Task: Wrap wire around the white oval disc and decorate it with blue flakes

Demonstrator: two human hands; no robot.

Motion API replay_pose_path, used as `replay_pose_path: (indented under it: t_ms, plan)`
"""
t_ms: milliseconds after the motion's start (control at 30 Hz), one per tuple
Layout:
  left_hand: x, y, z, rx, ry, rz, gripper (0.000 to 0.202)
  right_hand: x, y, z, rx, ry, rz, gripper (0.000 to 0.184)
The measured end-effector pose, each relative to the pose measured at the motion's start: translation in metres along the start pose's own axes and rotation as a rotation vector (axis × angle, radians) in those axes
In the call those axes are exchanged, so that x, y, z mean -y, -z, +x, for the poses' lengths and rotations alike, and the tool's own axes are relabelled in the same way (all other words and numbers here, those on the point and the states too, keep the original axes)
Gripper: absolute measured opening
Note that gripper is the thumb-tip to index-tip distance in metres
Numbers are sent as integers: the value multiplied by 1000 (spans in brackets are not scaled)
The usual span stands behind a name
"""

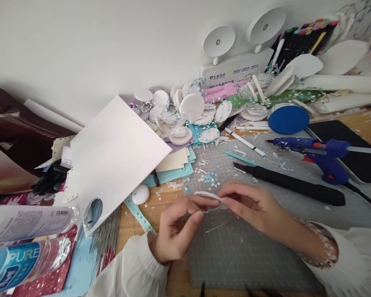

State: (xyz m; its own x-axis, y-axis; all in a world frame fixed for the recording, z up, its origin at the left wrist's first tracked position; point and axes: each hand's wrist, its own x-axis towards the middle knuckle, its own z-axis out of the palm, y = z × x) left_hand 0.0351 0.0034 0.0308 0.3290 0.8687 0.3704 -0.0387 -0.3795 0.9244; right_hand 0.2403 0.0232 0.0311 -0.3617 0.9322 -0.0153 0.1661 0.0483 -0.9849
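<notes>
Between my two hands is a thin white foam disc (207, 194), seen nearly edge-on above the grey cutting mat (235, 255). My left hand (181, 225) pinches its left side between thumb and fingers. At the disc's right edge, the fingertips of my right hand (253, 206) are pressed together on it; part of the disc is hidden behind the fingers. Small blue and white star pieces (210, 178) lie just beyond the disc. A black craft knife (297, 185) rests on the mat past my right hand, its blade pointing left.
A blue hot glue gun (318, 150) stands at the right, beside a dark tablet (352, 140). White foam discs with beaded trim (191, 105) pile up at the back. A white board (114, 156) leans at the left, near a water bottle (27, 262). Emergency light (235, 68) behind.
</notes>
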Motion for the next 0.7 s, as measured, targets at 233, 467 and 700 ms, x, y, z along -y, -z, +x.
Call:
replay_pose_path:
  t_ms: [233,467,700]
  plan:
    - [3,-3,2,-102,145,-58,28,-6,-3,-2,-58,68,34,15]
    - [7,-3,2,-131,409,-132,43,-9,-6,-6,-73,124,37,12]
    - [6,-2,4,-118,452,-87,47,-11,-7,-8,-89,137,11,13]
